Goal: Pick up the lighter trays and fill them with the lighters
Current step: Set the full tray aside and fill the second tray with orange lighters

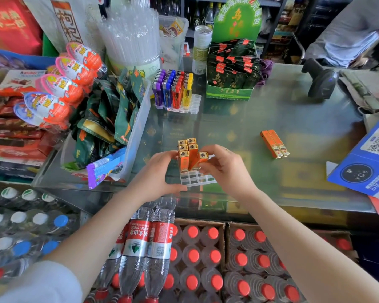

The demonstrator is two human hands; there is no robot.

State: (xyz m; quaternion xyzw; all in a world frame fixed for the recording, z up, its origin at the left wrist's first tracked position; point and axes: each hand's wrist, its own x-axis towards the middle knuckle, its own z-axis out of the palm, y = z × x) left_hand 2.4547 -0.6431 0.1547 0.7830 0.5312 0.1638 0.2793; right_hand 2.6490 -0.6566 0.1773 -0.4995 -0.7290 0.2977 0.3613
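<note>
At the centre of the frame a clear plastic lighter tray lies on the glass counter, its far rows already holding upright orange lighters, its near cells still bare. The tray looks light, thin and slippery, likely to skate on glass, so it is best steadied by its rim. The lighters seem small, stiff and smooth; a pinch on the flat sides near the metal cap should guide one into a cell.

The left hand has its thumb against the tray's near edge and its fingers on the standing lighters. The right hand pinches one tilted lighter over the tray.

Two spare orange lighters lie flat, right of centre, well apart. Farther up, a second tray of coloured lighters stands. A bin of snack packets crowds the left; a barcode scanner sits upper right. Nothing blocks the reach to the spares.
</note>
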